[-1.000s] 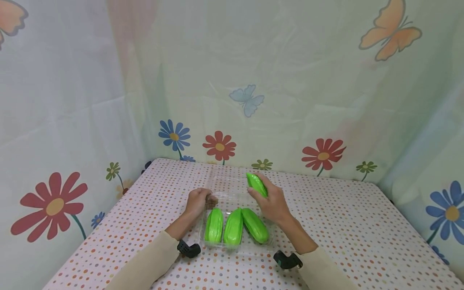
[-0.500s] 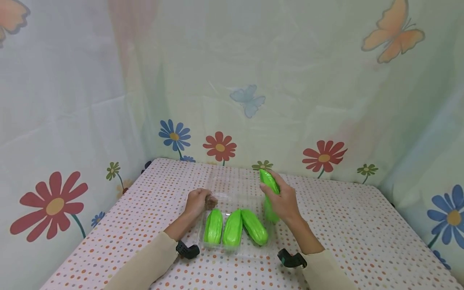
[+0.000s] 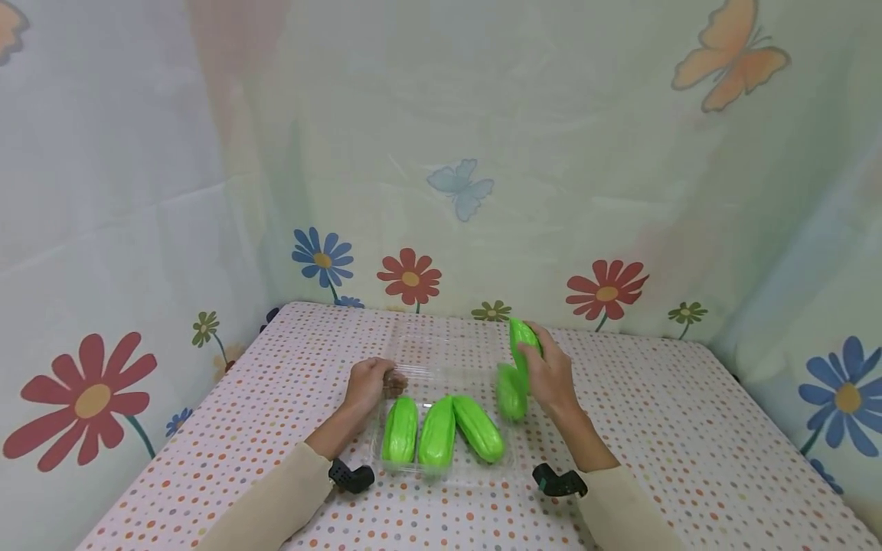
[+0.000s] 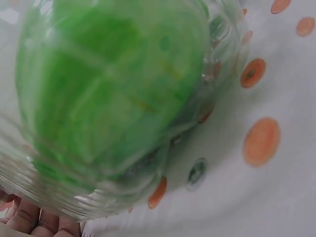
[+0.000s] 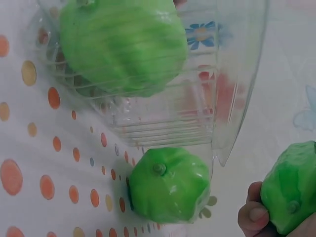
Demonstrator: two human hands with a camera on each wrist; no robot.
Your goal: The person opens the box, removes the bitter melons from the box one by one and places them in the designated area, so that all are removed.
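Observation:
A clear plastic clamshell box lies with its lid folded back, away from the body. Three elongated, ridged, bright green toy fruits lie in its base: a left one, a middle one and a slanted right one. My left hand grips the box's left side near the hinge, fingers showing through the plastic. Raised to the right of the lid, my right hand holds another green fruit, pointed end up. A further green fruit lies right of the box, partly behind the held one in the head view.
A dotted cloth covers the table. Behind it hangs a curtain printed with flowers and butterflies. Each forearm carries a black wrist device, one on the left and one on the right.
My right hand has moved right with the held fruit, from over the lid to beside it. The fruit lying right of the box has come into sight. My left hand stays on the box.

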